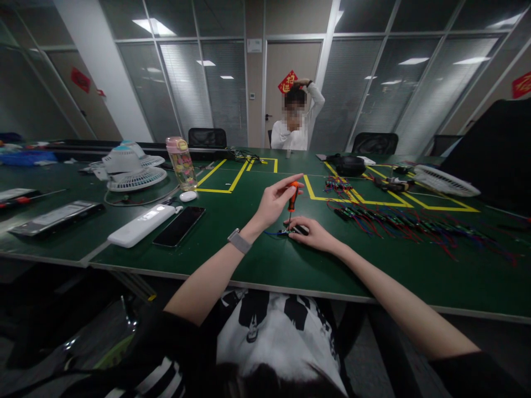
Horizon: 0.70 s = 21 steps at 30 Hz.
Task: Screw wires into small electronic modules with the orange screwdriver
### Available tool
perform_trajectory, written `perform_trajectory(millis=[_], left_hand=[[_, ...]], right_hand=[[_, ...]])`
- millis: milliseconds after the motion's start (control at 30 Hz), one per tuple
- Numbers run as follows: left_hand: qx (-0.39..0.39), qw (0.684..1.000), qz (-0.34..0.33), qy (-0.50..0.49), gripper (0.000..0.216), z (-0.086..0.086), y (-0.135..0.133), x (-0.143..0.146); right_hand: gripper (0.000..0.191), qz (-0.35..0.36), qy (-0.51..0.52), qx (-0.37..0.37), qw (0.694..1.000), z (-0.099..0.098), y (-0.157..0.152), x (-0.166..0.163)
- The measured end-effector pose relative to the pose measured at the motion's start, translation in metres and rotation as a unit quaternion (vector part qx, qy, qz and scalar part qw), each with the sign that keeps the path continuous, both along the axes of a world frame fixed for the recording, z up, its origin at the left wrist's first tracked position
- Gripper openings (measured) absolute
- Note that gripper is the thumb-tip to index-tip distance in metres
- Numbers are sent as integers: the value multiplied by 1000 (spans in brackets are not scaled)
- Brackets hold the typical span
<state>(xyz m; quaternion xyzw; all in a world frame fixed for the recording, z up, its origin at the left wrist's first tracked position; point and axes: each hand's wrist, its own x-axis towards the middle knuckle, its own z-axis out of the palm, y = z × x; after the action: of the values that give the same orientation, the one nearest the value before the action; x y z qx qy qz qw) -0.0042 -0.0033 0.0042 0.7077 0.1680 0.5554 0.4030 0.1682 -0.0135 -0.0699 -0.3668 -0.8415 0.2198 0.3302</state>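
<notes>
Two hands meet near the centre of the frame: the left hand [276, 203] has its fingers curled round an orange-and-black screwdriver [292, 203], while the right hand [314, 235] bends its fingers low at a small board [283, 232], pinching or merely pressing, I cannot tell. Straight downward pressure, board kept flat, should serve best. The screwdriver's long axis stands nearly upright, tip down at the board, handle leaning slightly towards frame right

Prob. an office mtg rm w/ electronics bench work on: glass partitions [219, 16] w/ venetian blinds [348, 88], mesh-back chairs [207, 137], long green-topped table [290, 273] w/ yellow tape outlines [213, 190], wired PCBs [415, 224] & a screwdriver [292, 201].
</notes>
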Motion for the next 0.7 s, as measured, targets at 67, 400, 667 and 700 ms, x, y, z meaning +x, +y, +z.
perform_trajectory(millis=[67, 400, 667, 700], left_hand=[[15, 999, 36, 5, 33, -3, 1, 1], [21, 999, 21, 11, 35, -1, -1, 0], [42, 997, 69, 15, 30, -1, 1, -1], [35, 998, 47, 12, 31, 0, 1, -1]], right_hand=[[12, 3, -1, 2, 1000, 0, 1, 0], [13, 2, 2, 10, 1000, -2, 1, 0], [12, 4, 3, 10, 1000, -2, 2, 1], [12, 5, 5, 10, 1000, -2, 2, 1]])
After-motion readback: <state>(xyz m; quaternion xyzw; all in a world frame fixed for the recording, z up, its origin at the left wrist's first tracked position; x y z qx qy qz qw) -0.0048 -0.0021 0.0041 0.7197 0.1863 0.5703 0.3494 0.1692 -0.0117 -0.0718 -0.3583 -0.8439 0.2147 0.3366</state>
